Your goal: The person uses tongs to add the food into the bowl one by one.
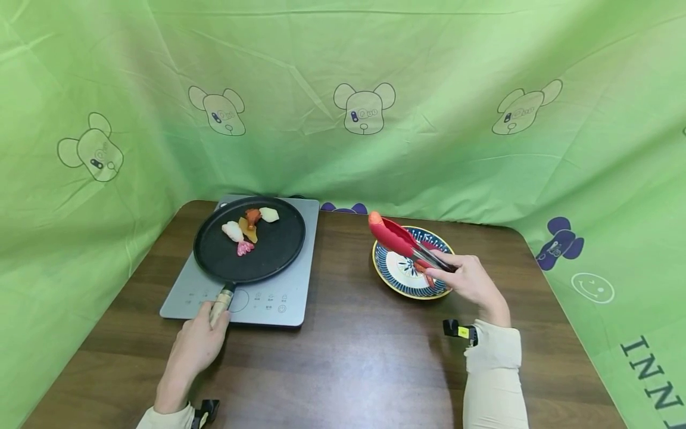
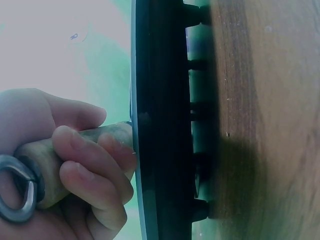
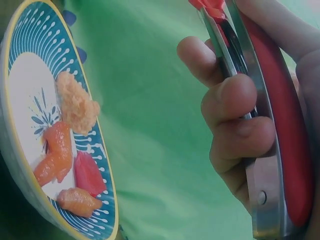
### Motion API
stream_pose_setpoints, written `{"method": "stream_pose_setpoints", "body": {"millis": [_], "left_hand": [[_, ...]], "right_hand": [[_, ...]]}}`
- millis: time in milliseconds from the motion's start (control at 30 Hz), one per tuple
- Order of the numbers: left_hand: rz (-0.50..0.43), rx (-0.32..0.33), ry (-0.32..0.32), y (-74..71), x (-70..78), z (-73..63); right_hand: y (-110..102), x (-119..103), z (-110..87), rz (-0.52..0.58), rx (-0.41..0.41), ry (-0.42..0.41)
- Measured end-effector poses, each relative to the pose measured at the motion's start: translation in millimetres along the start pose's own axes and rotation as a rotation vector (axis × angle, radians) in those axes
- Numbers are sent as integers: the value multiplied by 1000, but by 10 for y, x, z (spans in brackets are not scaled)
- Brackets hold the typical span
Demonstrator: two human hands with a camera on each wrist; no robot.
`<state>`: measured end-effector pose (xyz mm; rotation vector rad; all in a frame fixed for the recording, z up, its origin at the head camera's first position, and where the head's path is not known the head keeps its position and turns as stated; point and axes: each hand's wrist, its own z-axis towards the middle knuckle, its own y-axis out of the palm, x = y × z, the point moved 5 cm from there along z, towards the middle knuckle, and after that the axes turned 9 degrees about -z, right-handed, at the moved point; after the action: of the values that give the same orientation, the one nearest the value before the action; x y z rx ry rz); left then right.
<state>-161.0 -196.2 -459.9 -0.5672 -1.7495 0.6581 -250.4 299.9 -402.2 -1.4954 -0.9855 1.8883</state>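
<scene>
My left hand grips the pale handle of a flat black frying pan. A shrimp-like piece with a pink tail, a yellow-brown slice, a reddish-brown piece and a pale piece lie in the pan. My right hand holds red-headed tongs above a blue-patterned plate; the tip looks orange, and I cannot tell whether food is in it. In the right wrist view the plate bears a wing-shaped piece, a crumbly tan piece, a red piece and a small brown piece.
Under the pan is a grey induction cooktop, on the left of the brown wooden table. A green printed cloth hangs behind and along both sides. Short feet lift the cooktop off the table.
</scene>
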Motion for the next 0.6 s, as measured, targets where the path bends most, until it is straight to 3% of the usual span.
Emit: {"method": "stream_pose_setpoints", "body": {"millis": [267, 433, 600], "left_hand": [[-10, -14, 6, 2, -3, 7], [-11, -10, 7, 3, -5, 5], [-14, -9, 9, 2, -10, 8]], "right_hand": [[59, -83, 32, 5, 28, -63], [124, -156, 56, 54, 14, -62], [204, -245, 102, 30, 11, -77]]}}
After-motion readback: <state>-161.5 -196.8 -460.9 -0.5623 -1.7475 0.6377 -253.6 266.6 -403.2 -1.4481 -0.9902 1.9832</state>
